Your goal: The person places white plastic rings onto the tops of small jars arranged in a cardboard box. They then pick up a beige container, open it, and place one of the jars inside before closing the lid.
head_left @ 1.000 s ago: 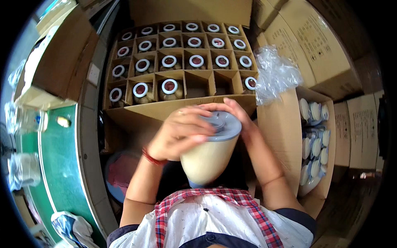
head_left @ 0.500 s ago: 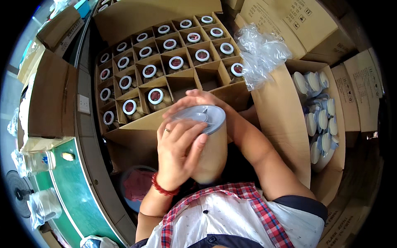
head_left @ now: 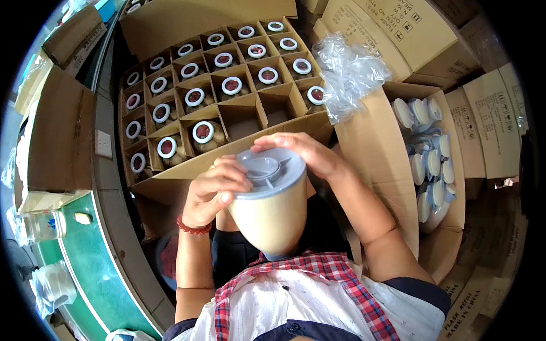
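A cream vacuum flask (head_left: 267, 221) is upside down in front of my body, its round grey base (head_left: 291, 170) facing up and its narrow grey end low against my apron. My left hand (head_left: 215, 190) is closed around the left edge of the base, fingers curled over the rim and thumb at the near side. Across the far right edge lies my right hand (head_left: 304, 152), its fingers reaching over the rim and its palm against the side, so both hands hold the flask between them.
Beyond my hands stands a divided cardboard carton (head_left: 244, 128) with several white-rimmed glass bottles (head_left: 203, 132) in its cells. Clear plastic bags (head_left: 350, 77) lie at its right corner. An open box (head_left: 443, 250) of pale lidded parts is to the right, a green table (head_left: 94, 250) to the left.
The flask's base has tipped toward me and shifted slightly left, showing more of the cream body. My left hand has slid out to the rim; my right has come round to the right edge.
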A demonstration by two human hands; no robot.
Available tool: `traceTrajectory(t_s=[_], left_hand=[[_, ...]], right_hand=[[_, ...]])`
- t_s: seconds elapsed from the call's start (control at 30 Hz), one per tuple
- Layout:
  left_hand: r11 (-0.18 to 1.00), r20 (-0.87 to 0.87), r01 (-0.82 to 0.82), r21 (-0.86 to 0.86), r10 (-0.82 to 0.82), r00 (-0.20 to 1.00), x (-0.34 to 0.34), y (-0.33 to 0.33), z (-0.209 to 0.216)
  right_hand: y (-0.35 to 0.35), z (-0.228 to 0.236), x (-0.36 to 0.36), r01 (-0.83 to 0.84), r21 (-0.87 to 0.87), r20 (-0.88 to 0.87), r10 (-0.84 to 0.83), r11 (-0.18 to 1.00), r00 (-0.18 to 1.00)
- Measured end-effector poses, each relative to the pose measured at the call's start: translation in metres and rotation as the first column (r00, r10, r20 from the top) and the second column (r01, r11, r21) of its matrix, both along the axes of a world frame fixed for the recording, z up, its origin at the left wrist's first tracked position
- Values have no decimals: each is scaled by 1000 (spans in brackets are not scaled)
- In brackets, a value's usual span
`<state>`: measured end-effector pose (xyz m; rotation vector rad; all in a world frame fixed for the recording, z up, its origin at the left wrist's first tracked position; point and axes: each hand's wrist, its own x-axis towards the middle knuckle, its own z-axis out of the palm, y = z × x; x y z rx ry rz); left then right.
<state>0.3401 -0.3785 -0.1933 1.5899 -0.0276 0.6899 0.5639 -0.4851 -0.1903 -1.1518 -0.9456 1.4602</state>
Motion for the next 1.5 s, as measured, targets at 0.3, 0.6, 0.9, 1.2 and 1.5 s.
traceTrajectory(t_s=[0.3,0.6,0.9,1.2,1.5], left_hand=[[707,-154,-476,522,627,763,20,-65,61],[881,22,-168,441,177,984,3,-30,31],[951,240,173,-257,-111,964,13,6,-38],[752,-168,-389,532,544,822,19,-63,62],[980,195,122,-160,-89,977,1,2,-22]], right_hand=[[60,-37,-2,-438,110,-535,425,892,730],[2,1,1,-211,82,15,211,974,977],[-43,39,-11,-31,53,625,-9,998,781],[38,-46,-6,-337,-17,-758,208,941,618],[-19,7,-7,-107,73,145,96,992,985]])
